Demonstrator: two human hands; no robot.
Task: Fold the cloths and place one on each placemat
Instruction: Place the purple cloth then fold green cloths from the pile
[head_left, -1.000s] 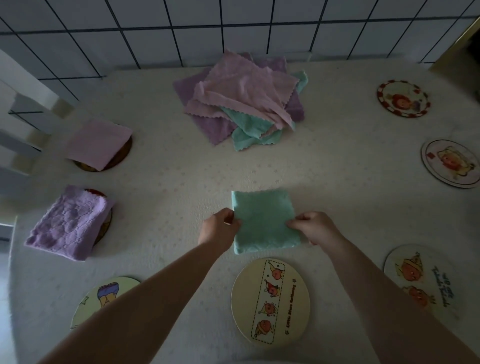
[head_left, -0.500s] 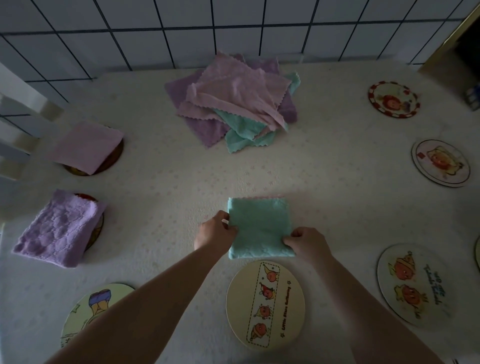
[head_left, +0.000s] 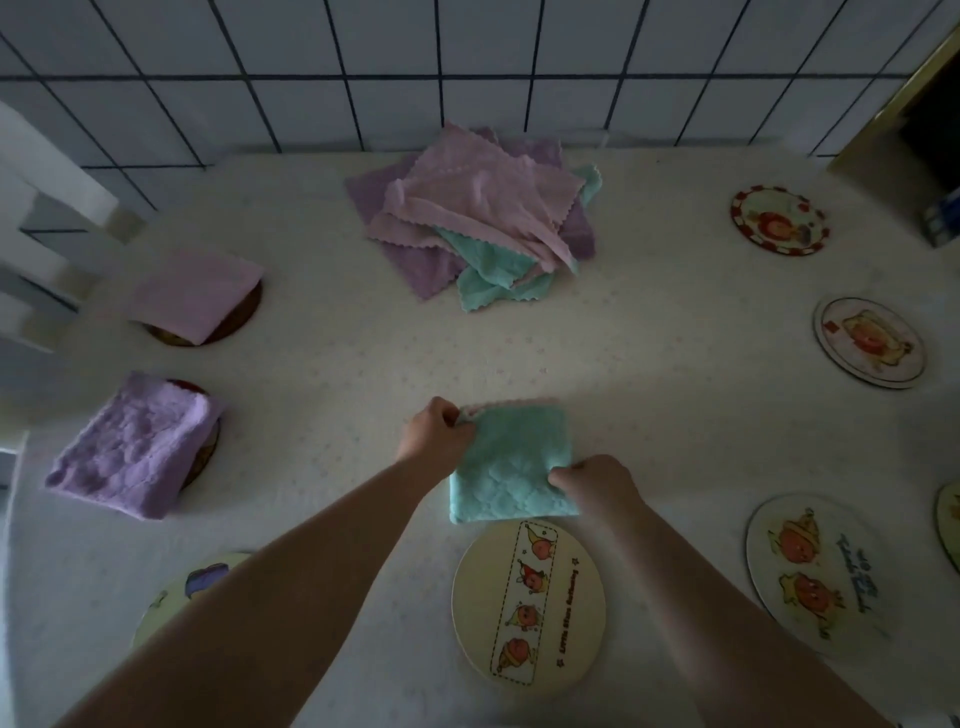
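Observation:
A folded teal cloth (head_left: 511, 462) lies on the table just beyond a round cream placemat (head_left: 527, 603) with a strip of cartoon figures. My left hand (head_left: 434, 434) pinches the cloth's upper left corner. My right hand (head_left: 597, 483) grips its lower right edge. A heap of unfolded pink, purple and teal cloths (head_left: 478, 218) sits at the back centre. On the left, a folded pink cloth (head_left: 195, 293) and a folded purple cloth (head_left: 137, 444) each cover a placemat.
Bare round placemats lie at lower left (head_left: 176, 597), lower right (head_left: 815, 571), right (head_left: 870, 343) and back right (head_left: 779, 221). A tiled wall (head_left: 467, 67) runs behind the table. A white chair back (head_left: 36, 208) stands at the left.
My left hand moved up to the cloth's top left corner and my right hand slid down to its lower right edge. The cloth now lies nearer the cream placemat.

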